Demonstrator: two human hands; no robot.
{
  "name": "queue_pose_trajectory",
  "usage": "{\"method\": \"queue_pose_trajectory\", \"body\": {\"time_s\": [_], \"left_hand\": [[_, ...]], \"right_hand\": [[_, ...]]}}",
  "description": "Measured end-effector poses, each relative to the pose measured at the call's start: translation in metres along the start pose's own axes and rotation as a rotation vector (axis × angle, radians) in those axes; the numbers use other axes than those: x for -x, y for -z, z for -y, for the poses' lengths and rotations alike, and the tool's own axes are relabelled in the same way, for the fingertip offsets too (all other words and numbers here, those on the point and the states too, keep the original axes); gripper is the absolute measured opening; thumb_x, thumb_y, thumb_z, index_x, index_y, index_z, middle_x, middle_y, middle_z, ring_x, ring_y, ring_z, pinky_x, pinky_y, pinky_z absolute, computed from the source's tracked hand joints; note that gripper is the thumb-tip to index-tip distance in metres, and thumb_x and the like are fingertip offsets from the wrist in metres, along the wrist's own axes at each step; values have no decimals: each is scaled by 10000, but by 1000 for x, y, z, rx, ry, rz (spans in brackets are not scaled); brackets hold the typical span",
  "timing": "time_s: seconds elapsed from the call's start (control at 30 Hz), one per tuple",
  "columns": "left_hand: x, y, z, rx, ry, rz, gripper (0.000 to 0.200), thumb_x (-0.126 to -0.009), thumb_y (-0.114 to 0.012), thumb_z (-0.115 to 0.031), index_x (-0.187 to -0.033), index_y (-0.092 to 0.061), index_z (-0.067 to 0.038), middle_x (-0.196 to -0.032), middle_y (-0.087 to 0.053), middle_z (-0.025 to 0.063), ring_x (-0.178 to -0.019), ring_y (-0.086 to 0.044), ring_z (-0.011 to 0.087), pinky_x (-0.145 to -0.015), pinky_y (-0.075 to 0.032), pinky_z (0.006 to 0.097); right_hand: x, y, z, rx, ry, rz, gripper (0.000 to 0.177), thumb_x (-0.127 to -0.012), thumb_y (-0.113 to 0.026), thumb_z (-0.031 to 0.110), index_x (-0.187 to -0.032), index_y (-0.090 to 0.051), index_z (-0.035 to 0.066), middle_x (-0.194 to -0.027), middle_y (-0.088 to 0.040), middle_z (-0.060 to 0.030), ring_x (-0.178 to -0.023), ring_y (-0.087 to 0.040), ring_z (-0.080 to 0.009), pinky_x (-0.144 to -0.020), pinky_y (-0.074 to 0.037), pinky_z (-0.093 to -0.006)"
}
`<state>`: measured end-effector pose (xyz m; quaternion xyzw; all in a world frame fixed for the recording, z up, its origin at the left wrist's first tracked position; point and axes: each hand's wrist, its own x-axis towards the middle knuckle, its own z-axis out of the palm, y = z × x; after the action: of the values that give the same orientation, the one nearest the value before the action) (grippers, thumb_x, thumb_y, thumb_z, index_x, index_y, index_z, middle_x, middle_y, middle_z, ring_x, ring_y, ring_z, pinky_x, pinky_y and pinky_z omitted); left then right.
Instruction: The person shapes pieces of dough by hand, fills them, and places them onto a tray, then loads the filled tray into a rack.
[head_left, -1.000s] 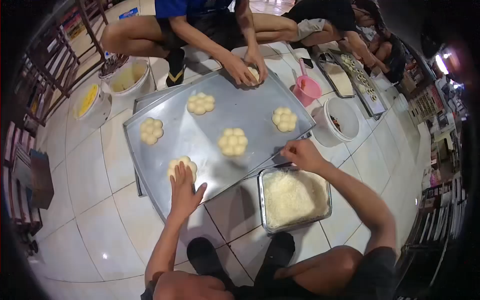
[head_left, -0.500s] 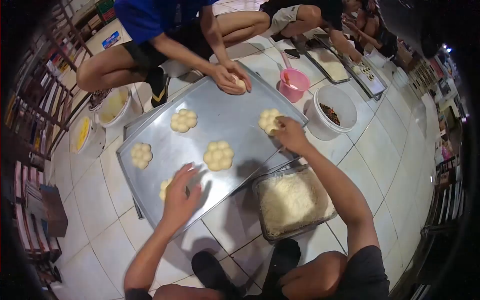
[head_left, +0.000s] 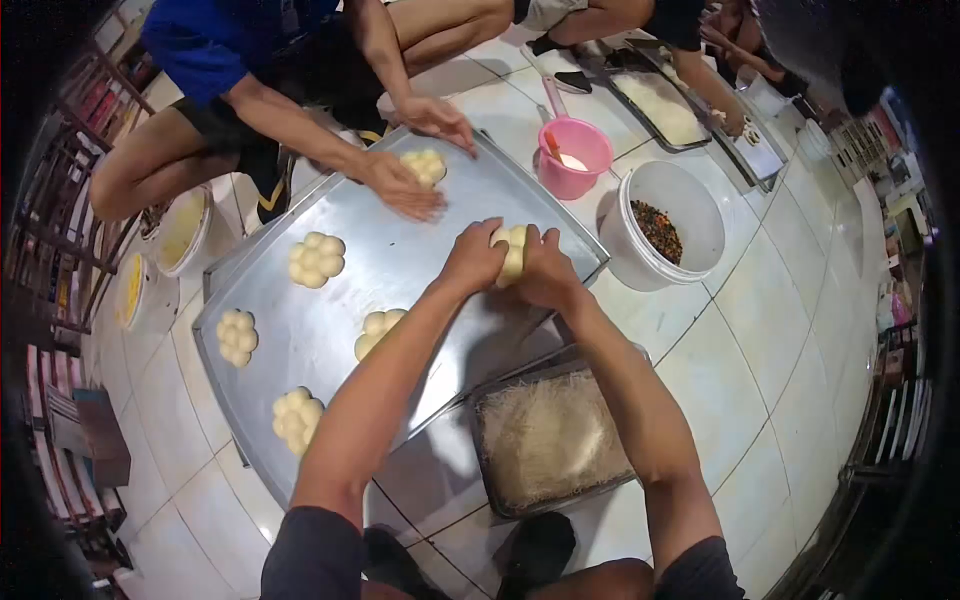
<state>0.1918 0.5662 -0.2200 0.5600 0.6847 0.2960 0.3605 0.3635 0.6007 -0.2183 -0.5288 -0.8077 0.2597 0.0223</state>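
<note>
My left hand point(head_left: 474, 260) and my right hand point(head_left: 548, 268) are closed around opposite sides of a flower-shaped cluster of dough balls point(head_left: 513, 250), which is partly hidden by my fingers. It sits near the right corner of a large metal baking tray point(head_left: 400, 235). Other dough clusters lie apart on the tray: one at upper left point(head_left: 316, 260), one at far left point(head_left: 237, 336), one near the front edge point(head_left: 297, 420). My left forearm partly covers a middle cluster point(head_left: 377, 335).
Across the tray, a co-worker's hands point(head_left: 405, 185) are beside another dough cluster point(head_left: 424, 167). A pan of pale crumbs point(head_left: 545, 440) lies at the tray's near side. To the right stand a pink dipper point(head_left: 575, 160) and a white bucket point(head_left: 690, 225) with dark contents; more buckets point(head_left: 185, 235) stand left.
My left hand has moved from the near-left cluster to the right corner, joining my right hand around the cluster there. The co-worker's hands have parted around a dough cluster now on the tray.
</note>
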Motion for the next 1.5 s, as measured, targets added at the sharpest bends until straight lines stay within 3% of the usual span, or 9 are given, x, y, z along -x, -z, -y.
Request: {"method": "queue_pose_trajectory", "body": {"time_s": [0.13,0.27,0.47,0.6,0.77,0.93,1.1,1.27,1.5], "left_hand": [[-3,0,6,205,142,91,505,-884,-600,-110,-1374,-570,5,-1076,-685,170,-832,-636,228,-752,-539,293],[10,19,-4,292,32,-118,472,-878,-594,-184,-1299,-616,30,-1264,-666,205,-1093,-645,345,-947,-509,375],[2,17,36,380,119,-14,469,-900,-601,-188,-1317,-613,25,-1233,-679,187,-1039,-651,296,-920,-511,346],[21,41,24,231,14,-232,419,-938,-583,-87,-1349,-610,-11,-1053,-702,103,-741,-594,140,-634,-470,261],[84,117,19,311,85,-110,361,-985,-626,-190,-1296,-645,-8,-1050,-709,62,-825,-611,118,-733,-500,254],[225,201,24,65,132,-178,282,-971,-657,-172,-1190,-695,2,-1084,-718,61,-886,-631,139,-827,-515,265],[338,227,78,-69,134,-342,245,-966,-626,-108,-1171,-691,10,-1136,-710,96,-968,-643,193,-902,-509,310],[429,224,142,-370,214,-941,374,-919,-641,-92,-1271,-615,30,-1165,-673,142,-1000,-631,256,-939,-503,367],[449,209,207,-6,340,-889,434,-944,-635,-92,-1352,-572,42,-1135,-663,154,-927,-623,245,-844,-515,319]], "right_hand": [[-15,2,-4,-125,245,16,759,-640,-897,276,-1258,-542,17,-1138,-625,-180,-1045,-585,-387,-881,-520,-448],[-17,26,5,-268,472,-105,695,-682,-858,232,-1278,-550,50,-1129,-633,-188,-1056,-568,-390,-901,-511,-422],[-29,13,22,-123,230,105,758,-712,-850,252,-1369,-521,67,-1262,-590,-216,-1117,-558,-398,-938,-494,-469],[7,36,56,414,76,125,908,-808,-769,449,-1550,-377,102,-1529,-418,-226,-1333,-449,-421,-1050,-403,-615],[-4,-29,34,351,437,-468,879,-921,-586,585,-1610,-291,127,-1669,-211,-224,-1496,-261,-451,-1133,-253,-685],[20,-17,58,363,214,-114,800,-983,-448,620,-1601,-317,129,-1683,-173,-226,-1538,-148,-472,-1176,-193,-660],[86,4,69,-7,236,-328,696,-994,-531,506,-1547,-401,104,-1631,-293,-245,-1482,-266,-511,-1143,-255,-664],[144,-14,37,-17,371,-530,562,-935,-681,254,-1424,-492,53,-1462,-480,-210,-1291,-495,-410,-1053,-421,-510],[167,-17,18,-855,-295,-271,610,-937,-677,145,-1458,-373,50,-1002,-624,-122,-778,-653,-199,-610,-530,-308]]}}
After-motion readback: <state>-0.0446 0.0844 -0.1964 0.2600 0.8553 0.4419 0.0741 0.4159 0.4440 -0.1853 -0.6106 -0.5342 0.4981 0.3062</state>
